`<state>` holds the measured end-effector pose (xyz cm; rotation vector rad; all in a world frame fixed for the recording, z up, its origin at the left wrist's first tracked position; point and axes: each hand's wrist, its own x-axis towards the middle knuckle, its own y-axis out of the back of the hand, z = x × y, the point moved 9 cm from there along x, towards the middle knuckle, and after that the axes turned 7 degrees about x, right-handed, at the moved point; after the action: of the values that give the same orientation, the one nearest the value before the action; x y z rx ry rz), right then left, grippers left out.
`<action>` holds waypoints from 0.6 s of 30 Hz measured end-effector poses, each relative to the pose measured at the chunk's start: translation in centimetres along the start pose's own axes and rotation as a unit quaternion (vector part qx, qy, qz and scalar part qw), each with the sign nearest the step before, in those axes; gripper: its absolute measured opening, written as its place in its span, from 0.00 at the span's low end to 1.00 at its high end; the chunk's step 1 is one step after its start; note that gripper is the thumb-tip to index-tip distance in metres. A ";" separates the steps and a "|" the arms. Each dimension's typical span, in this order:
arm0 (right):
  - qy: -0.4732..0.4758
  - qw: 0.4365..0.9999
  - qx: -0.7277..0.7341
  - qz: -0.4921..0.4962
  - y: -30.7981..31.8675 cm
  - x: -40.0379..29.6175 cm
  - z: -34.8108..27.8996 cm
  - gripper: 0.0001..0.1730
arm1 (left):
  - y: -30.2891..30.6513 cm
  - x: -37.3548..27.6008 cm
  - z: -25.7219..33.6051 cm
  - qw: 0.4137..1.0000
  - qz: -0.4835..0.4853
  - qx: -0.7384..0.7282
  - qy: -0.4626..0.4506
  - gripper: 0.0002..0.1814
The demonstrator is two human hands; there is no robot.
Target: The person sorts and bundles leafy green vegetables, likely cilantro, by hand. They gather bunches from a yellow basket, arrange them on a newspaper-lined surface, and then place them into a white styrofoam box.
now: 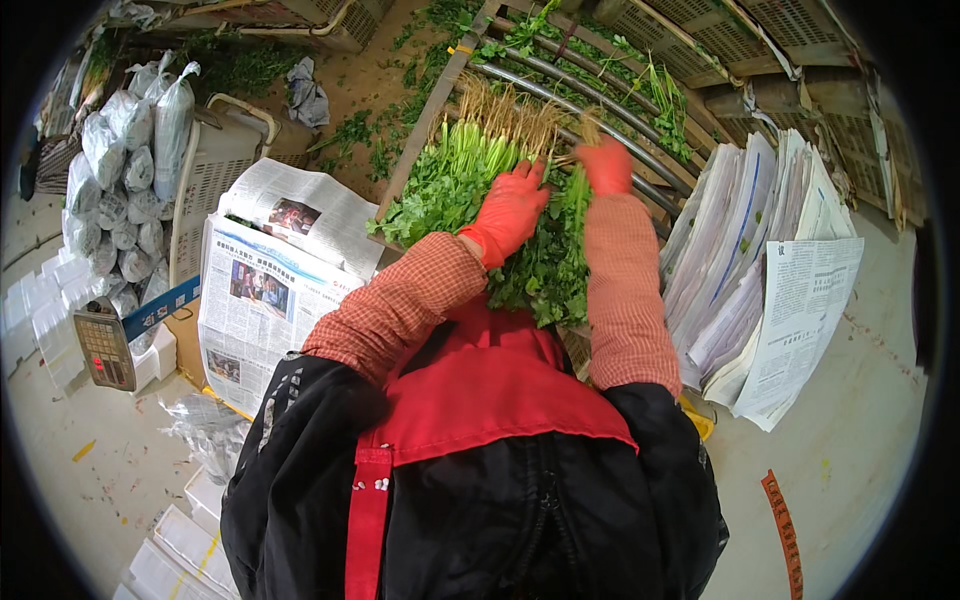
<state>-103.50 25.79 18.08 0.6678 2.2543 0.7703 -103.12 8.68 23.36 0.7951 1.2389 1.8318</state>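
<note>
My left hand point(517, 206), in an orange rubber glove, rests on the leafy green herbs with long pale roots point(450, 184), its fingers by the stems near the roots. To its right, my right hand point(606, 165), gloved alike, is closed around the upper stems of a bunch of the same herbs, the roots showing above the fist and leaves hanging below. The herbs lie side by side on a rack of metal bars in a wooden frame point(424, 124), roots pointing away from me. More dark green leaves spread below and between my hands.
Newspaper sheets point(315, 300) lie at the left, beside a scale point(105, 345) and silvery wrapped bundles point(124, 180). A stack of folded newspapers point(727, 247) stands at the right. Plastic crates point(780, 37) line the back right. Loose greens point(356, 135) litter the floor behind the rack.
</note>
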 end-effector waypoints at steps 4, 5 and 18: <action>0.026 0.929 0.366 0.043 6.7 -3.0 3.8 0.13 | 0.3 -0.2 -0.3 1.000 0.020 -0.003 0.014 0.17; 0.043 0.910 0.410 0.030 7.7 -3.7 4.9 0.10 | 0.3 0.1 -0.3 1.000 0.017 -0.001 0.016 0.17; 0.023 0.965 0.261 -0.003 -3.4 -2.6 2.2 0.19 | 2.1 -1.0 -0.6 0.988 0.124 -0.093 -0.015 0.11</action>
<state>-101.09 22.51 15.54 0.8866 2.5198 0.1760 -103.64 7.09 25.03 0.9005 0.9662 2.0906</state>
